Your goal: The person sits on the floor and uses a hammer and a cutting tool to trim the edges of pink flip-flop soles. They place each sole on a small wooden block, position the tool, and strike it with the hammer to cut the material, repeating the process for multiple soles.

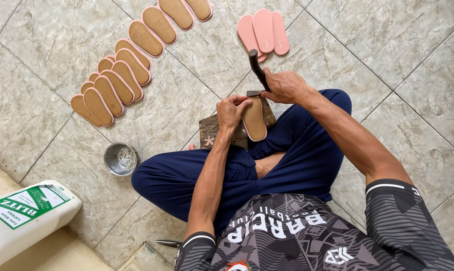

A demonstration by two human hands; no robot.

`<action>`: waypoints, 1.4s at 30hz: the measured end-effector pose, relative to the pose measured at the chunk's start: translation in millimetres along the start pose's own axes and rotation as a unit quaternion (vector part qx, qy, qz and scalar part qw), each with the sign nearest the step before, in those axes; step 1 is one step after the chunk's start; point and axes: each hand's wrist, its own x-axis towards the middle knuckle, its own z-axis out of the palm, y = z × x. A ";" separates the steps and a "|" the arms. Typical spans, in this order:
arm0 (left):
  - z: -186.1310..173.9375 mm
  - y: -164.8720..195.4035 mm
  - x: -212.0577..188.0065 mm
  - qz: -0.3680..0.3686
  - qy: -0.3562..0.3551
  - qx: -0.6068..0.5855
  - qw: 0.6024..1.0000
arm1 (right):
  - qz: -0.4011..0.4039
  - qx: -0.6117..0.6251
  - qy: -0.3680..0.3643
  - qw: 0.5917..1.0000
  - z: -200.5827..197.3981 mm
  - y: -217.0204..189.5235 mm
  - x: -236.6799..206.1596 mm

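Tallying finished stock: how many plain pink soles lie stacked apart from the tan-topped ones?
3, overlapping in one pile at the top centre of the floor: left, middle, right. More may be hidden underneath.

floor [397, 60]: grey marble tiles | soles row [126, 70] | pink soles [263, 31] | metal bowl [120, 159] | white jug [24, 216]

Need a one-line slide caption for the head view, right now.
Seated cross-legged on tile, left hand steadies a tan insole on a block; right hand grips a hammer.
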 end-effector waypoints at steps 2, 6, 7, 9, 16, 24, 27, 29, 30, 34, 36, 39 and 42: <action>-1.8 -1.2 1.2 0.005 -0.013 -0.004 1.000 | -0.025 0.014 0.017 0.999 2.6 7.2 -1.8; -9.0 -2.7 7.8 0.038 -0.067 0.028 0.997 | -0.033 0.024 0.059 0.997 10.7 15.2 -7.0; -9.2 -2.9 6.9 0.049 -0.066 0.045 0.996 | -0.002 0.038 0.050 0.998 13.7 15.3 -10.5; -9.9 -2.5 6.8 0.073 -0.056 0.080 0.992 | 0.054 0.064 0.034 0.996 16.4 14.7 -10.9; -0.2 -1.0 2.1 -0.001 -0.012 0.034 0.999 | 0.020 0.002 0.013 1.000 9.0 -0.8 3.4; 2.3 -6.0 -0.5 0.036 0.014 0.029 0.999 | -0.013 -0.008 -0.046 0.999 -8.2 5.2 6.9; -2.1 -3.0 6.9 0.040 -0.029 0.058 0.997 | -0.058 0.003 0.013 0.998 -8.1 11.6 3.5; -5.8 -1.1 11.4 0.083 -0.067 0.049 0.993 | 0.014 0.045 0.026 0.999 -5.2 14.0 -2.4; -5.2 0.0 13.6 0.104 -0.085 0.041 0.990 | 0.049 0.063 0.030 0.996 -5.3 16.9 -6.1; -3.3 -1.7 12.8 0.081 -0.083 0.095 0.989 | 0.085 0.096 0.053 0.990 1.5 13.2 -18.9; -0.8 -4.0 12.1 0.037 -0.100 0.053 0.993 | 0.099 0.089 0.027 0.991 2.8 7.9 -19.0; 2.5 -6.6 11.6 0.022 -0.081 0.009 0.996 | 0.067 0.048 0.030 0.996 0.1 1.1 -11.8; 4.7 -6.0 10.1 -0.025 -0.055 -0.001 0.998 | 0.060 0.036 0.007 0.998 -3.0 -1.8 -6.4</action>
